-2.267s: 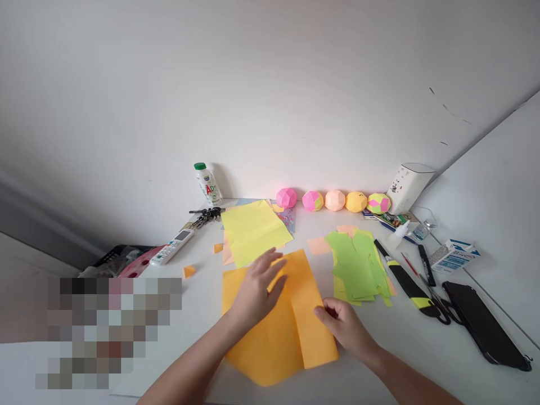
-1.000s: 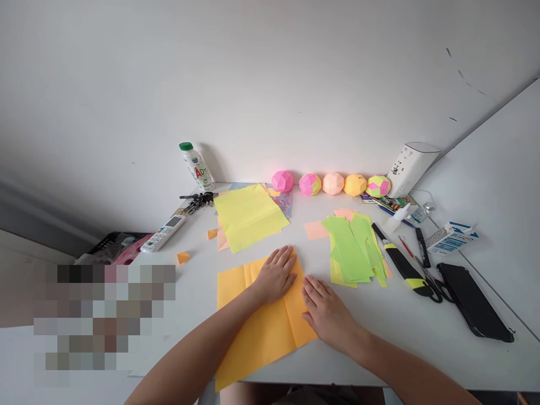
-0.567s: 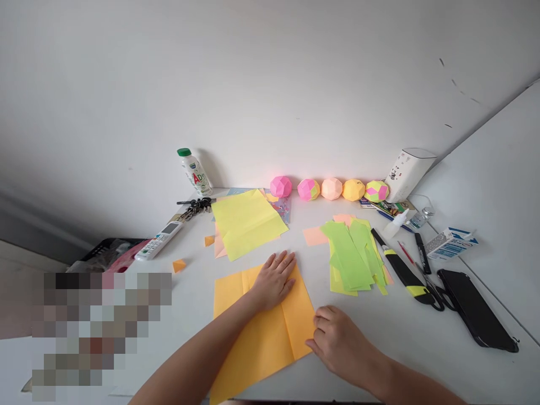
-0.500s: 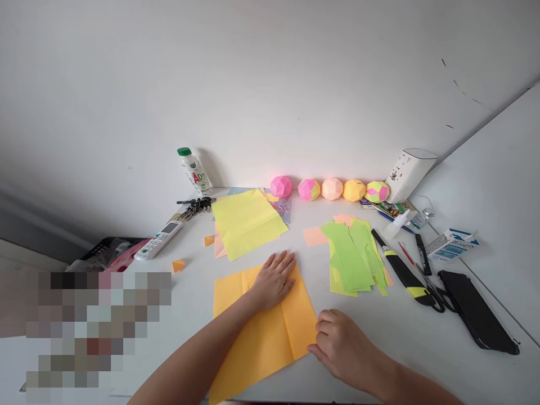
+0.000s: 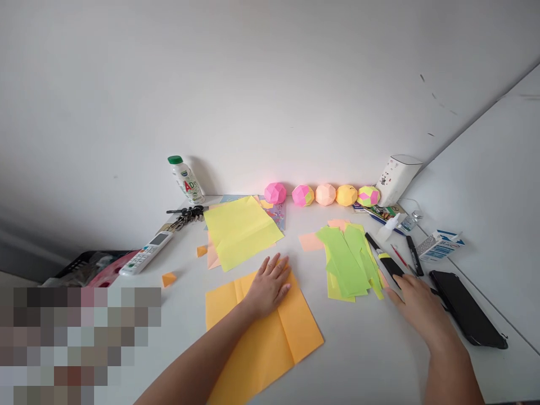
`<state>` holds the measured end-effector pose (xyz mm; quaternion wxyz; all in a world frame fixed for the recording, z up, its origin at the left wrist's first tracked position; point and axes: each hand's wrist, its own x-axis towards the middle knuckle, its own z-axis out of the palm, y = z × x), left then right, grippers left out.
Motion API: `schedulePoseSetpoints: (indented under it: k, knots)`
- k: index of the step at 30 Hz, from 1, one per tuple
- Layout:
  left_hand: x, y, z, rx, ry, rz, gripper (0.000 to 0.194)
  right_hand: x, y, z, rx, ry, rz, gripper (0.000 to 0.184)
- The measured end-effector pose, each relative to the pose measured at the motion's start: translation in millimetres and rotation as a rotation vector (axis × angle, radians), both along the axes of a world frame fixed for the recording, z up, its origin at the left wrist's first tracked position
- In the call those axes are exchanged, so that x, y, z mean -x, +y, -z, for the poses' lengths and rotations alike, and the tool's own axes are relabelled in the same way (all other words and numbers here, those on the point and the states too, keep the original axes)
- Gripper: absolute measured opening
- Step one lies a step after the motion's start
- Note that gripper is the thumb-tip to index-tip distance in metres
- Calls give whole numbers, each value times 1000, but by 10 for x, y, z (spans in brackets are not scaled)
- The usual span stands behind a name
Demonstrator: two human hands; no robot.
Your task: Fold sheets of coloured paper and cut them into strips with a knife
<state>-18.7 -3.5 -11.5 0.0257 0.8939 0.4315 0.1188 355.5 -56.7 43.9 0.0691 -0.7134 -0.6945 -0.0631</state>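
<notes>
A creased orange paper sheet (image 5: 257,360) lies on the table in front of me. My left hand (image 5: 268,286) rests flat on its upper part, fingers spread. At the right, my right hand (image 5: 422,309) is over the yellow-and-black utility knife (image 5: 390,265), covering the lower end of its handle. Thumb and fingers are apart there; whether they touch the knife I cannot make out. The scissors beside it are mostly hidden by this hand. Left of the knife lies a pile of green paper strips (image 5: 348,261).
A yellow sheet (image 5: 242,230) lies behind the orange one. Several faceted paper balls (image 5: 325,194) line the wall. A bottle (image 5: 186,180), keys (image 5: 188,218) and a remote (image 5: 146,253) are at left. A phone (image 5: 468,308), marker (image 5: 414,256) and small box (image 5: 441,244) are at right.
My right hand has left the orange sheet's right corner and moved right to the utility knife. My left hand stays on the sheet. The view has shifted slightly.
</notes>
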Motion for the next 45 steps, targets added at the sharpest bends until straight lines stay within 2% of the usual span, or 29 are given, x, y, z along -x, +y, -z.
schedulePoseSetpoints:
  k: [3,5,8,12,16,19,22,24,28,33,36,38,40,42,44,45]
  knots:
    - [-29,-36,-46,-10,-24,106,47,-146,-65,156,15,-114,97,42]
    - [-41,-47,-59,-1,-55,107,44,-164,-93,203,-2,-167,110,46]
    - [-33,-35,-51,11,-80,91,44,-153,-74,187,11,-211,175,48]
    - [22,18,-23,17,-79,59,52,-96,-20,80,48,-166,253,52]
    - [79,66,-13,16,-107,0,47,-44,-123,2,-135,-65,328,52]
    - [92,79,-12,11,-131,-2,45,-86,-248,29,-222,-28,253,48]
    - [86,73,-20,6,-126,-9,44,-173,-290,115,-162,53,140,47]
    - [81,67,-30,4,-112,-10,43,-216,-264,168,-128,107,118,49]
    - [82,62,-41,13,-99,-6,44,-204,-161,177,-48,109,223,53]
    - [87,73,-18,21,-90,-9,45,-61,-59,50,125,-39,306,58]
    - [87,77,-11,30,-87,-13,45,-43,-78,-17,135,-9,354,57]
    - [87,76,-14,36,-88,-17,46,-64,-165,-33,60,147,405,57]
    - [88,76,-19,38,-89,-20,46,-53,-324,-15,-77,470,385,61]
    - [90,78,-20,40,-95,-16,46,40,-537,37,-196,949,210,65]
    - [93,81,-17,40,-108,-5,46,215,-769,113,-131,1401,-90,66]
    - [94,82,-14,38,-116,1,45,314,-878,151,-31,1530,-186,67]
